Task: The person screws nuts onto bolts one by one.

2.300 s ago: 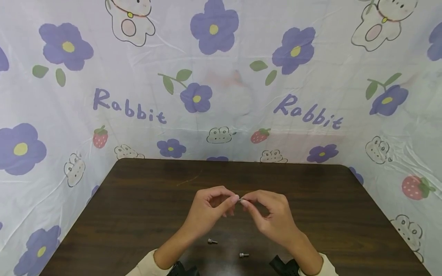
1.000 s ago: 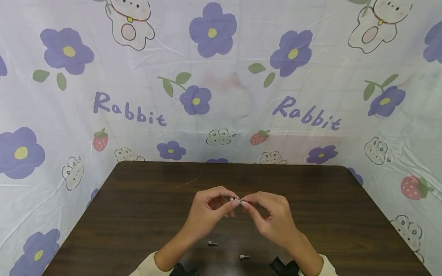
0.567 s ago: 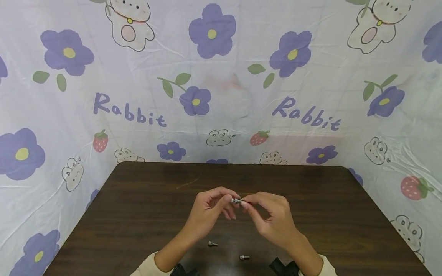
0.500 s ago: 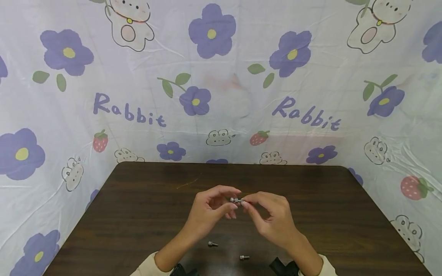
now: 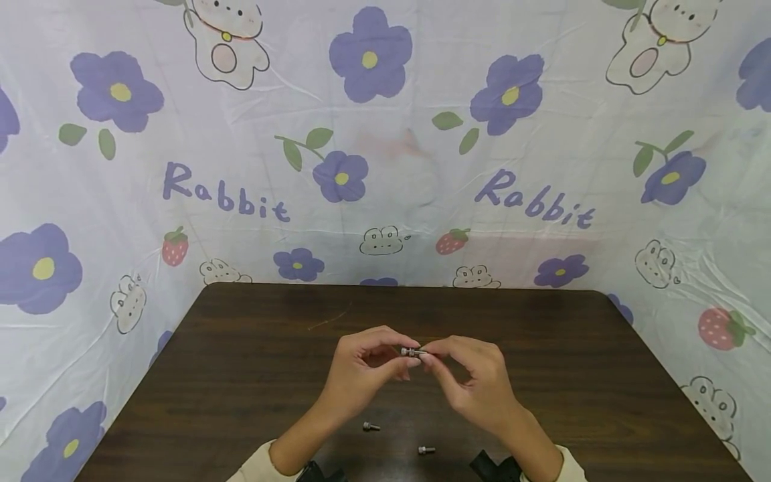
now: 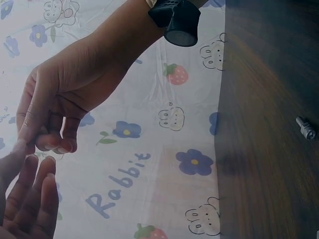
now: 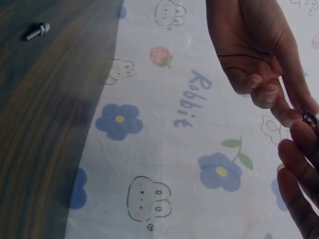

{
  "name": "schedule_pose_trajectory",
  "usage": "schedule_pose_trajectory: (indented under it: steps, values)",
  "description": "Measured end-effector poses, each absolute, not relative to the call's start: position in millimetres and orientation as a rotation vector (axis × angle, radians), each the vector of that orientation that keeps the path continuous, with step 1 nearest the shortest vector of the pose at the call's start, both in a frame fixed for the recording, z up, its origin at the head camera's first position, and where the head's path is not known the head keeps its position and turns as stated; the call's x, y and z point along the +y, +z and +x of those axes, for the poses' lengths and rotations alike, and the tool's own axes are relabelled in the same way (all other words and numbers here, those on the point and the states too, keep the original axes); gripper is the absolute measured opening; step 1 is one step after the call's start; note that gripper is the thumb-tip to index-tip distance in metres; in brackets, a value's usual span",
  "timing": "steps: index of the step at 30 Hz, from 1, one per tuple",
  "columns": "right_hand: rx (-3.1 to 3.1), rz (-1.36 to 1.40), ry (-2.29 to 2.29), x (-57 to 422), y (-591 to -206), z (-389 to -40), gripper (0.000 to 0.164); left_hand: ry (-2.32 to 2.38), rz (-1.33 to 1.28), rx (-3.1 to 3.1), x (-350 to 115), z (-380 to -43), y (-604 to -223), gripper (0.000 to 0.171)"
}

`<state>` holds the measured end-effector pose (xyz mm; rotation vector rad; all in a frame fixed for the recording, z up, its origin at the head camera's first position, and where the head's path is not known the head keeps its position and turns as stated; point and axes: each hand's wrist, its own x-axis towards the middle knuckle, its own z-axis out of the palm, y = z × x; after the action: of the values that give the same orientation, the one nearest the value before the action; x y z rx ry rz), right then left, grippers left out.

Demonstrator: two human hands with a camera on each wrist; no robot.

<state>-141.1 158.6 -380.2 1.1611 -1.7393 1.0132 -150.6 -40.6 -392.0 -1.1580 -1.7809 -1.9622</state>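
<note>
In the head view a small silver bolt (image 5: 412,352) with a ring-like part, perhaps a nut or washer, along its shank is held level above the table. My right hand (image 5: 476,371) pinches the shank's end between thumb and forefinger. At the bolt's head side, my left hand (image 5: 361,365) has its curled thumb and forefinger on either side of it. The right wrist view shows only a dark glint of the bolt (image 7: 310,117) between the fingertips; in the left wrist view fingers hide it.
Two similar bolts lie on the dark wooden table (image 5: 241,375): one bolt (image 5: 371,426) below the left hand, another bolt (image 5: 426,450) nearer the front edge. A printed cloth (image 5: 409,187) hangs behind and beside the table. Black wrist mounts (image 5: 496,465) sit at the sleeves.
The bolt, mostly hidden by the left fingertips at first, has come into sight between the hands. The left thumb and forefinger parted and have closed in around it again. My right hand keeps its pinch.
</note>
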Motion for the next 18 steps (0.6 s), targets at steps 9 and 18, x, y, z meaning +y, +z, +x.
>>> schedule_pose_trajectory:
  steps: [9,18]
  values:
    - [-1.734,1.169,0.993,158.1,-380.2,-141.0,0.02,-1.94,-1.082,-1.868,-41.2,-150.6,-391.1,0.006]
    - [-1.715,1.164,0.973,155.8,-379.2,-139.7,0.02,-1.967,-1.116,-1.947,-40.8,-151.7,-394.8,0.056]
